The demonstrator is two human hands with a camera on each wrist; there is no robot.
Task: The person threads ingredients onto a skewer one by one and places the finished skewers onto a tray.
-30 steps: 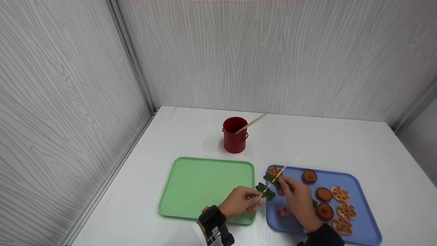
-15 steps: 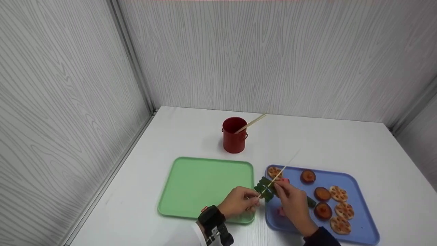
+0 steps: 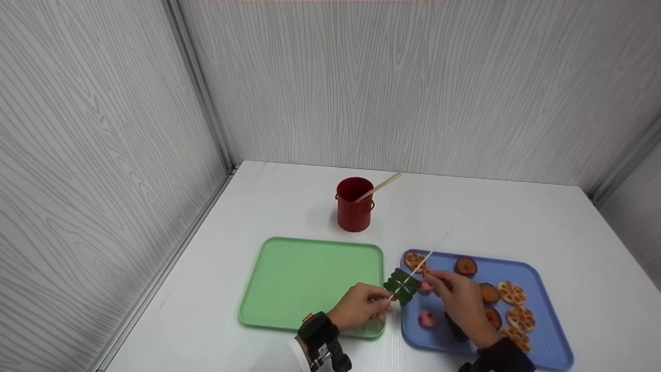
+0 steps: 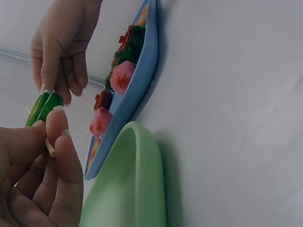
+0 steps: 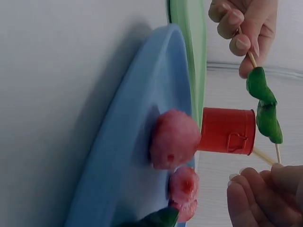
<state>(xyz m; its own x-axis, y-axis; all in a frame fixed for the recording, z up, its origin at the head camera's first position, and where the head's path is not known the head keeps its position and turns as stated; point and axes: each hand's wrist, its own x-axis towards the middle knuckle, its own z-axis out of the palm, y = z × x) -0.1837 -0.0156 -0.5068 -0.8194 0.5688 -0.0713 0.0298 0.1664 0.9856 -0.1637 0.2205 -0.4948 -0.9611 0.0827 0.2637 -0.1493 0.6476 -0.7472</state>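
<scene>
A strip [image 3: 200,82], perhaps metal, joins wood-grained walls [image 3: 330,88] beside the white table [image 3: 490,217].

Pale skewer [image 3: 419,266], green pieces [image 3: 398,280], blue tray [image 3: 428,338], green tray [image 3: 310,279], red bucket [image 3: 353,216], grey wood-grained wall [image 3: 403,82]

1. A back wall [image 3: 392,82], pale grey with streaky vertical wood grain, spans the top of the head view, darkening toward the upper right.
2. The left wall [image 3: 93,155] bears wavier, looping grain and fills that side of the frame.
3. A grey corner strip [image 3: 199,88] slants down from the upper left between them.
4. Another grey trim [image 3: 165,274] runs toward the lower left, along the edge of the white tabletop [image 3: 475,212].
5. A sliver of right wall [image 3: 643,212] shows at the right edge.
6. Soft light covers the tabletop.
</scene>
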